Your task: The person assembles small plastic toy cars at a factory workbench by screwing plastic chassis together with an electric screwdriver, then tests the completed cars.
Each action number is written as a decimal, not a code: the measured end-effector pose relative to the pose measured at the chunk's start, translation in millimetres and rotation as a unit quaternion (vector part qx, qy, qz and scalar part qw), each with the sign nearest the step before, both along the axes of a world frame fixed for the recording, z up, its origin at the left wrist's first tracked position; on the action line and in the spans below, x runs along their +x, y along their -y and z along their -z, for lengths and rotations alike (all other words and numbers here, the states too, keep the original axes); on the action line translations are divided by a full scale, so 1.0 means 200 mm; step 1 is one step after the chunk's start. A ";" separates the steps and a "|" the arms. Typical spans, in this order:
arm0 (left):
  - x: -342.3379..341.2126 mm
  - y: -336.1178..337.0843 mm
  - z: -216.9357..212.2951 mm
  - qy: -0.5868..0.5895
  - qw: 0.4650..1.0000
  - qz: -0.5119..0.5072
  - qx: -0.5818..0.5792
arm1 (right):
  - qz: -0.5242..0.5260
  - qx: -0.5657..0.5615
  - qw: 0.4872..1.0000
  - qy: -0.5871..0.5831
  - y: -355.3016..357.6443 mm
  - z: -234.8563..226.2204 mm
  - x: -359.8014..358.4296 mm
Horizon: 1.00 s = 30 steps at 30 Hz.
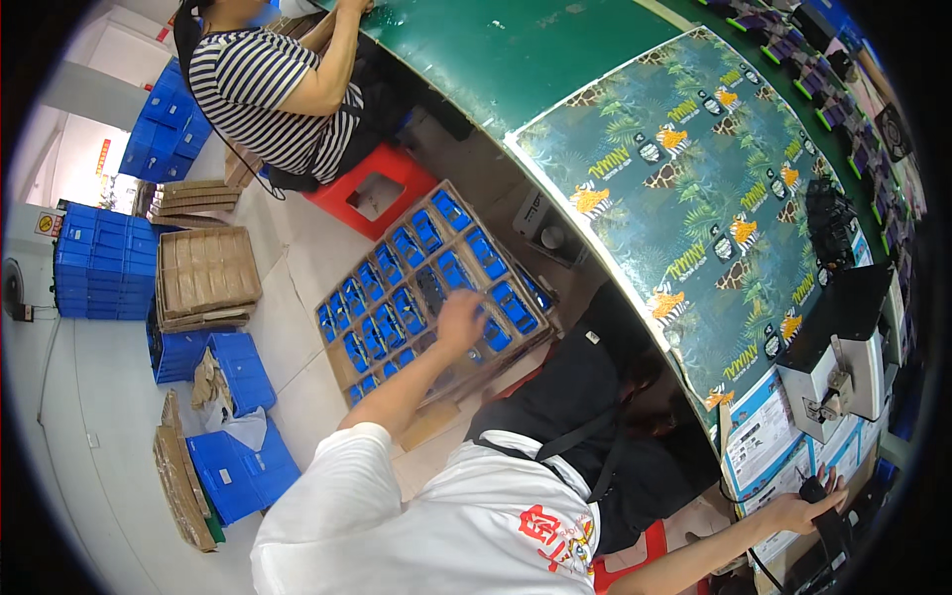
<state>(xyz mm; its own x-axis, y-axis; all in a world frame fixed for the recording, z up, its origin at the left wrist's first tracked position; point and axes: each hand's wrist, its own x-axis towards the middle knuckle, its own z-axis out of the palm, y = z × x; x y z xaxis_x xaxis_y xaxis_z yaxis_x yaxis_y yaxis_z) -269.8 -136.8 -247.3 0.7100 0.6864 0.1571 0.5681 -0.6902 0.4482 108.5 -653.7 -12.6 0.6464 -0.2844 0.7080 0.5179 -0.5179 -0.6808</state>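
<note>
On my left, a shallow brown tray [455,392] holds rows of small blue toy cars [483,254], each in its own compartment. My left hand [462,319] is over the tray's middle, close to a dark compartment. Motion smears its fingers, so I cannot see whether they hold a car. Far to the right, my right hand [805,508] has its fingers around a black, handle-like object [813,490] at the bench edge, index finger partly stretched out. Just beyond it stands a grey metal fixture [836,385] with a black panel.
A patterned green mat [684,188] covers part of the green bench [476,50]. A co-worker in a striped top [268,94] sits on a red stool [372,193]. Blue bins [104,263] and stacked brown trays [208,268] stand along the left. A purple-and-green line [853,124] runs at far right.
</note>
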 end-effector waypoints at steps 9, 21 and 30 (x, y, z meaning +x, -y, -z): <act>0.29 0.05 0.06 -0.227 0.917 0.289 0.155 | 0.035 -0.010 0.998 -0.043 -0.10 -0.04 -0.06; 0.32 -0.12 0.01 -0.293 0.863 0.404 0.084 | -0.040 0.172 0.984 -0.022 -0.12 0.01 -0.04; 0.08 -0.06 -0.44 0.100 0.914 -0.058 -0.389 | -0.041 0.223 0.973 -0.043 -0.12 -0.03 -0.10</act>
<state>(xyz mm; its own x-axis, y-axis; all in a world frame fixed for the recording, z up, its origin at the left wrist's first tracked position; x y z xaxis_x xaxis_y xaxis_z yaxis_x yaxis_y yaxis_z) -254.1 -125.1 -159.1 0.6363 0.7143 -0.2914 0.4703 -0.0597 0.8805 88.2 -629.0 -6.2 0.7309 -0.4965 0.4683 0.4767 -0.1196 -0.8709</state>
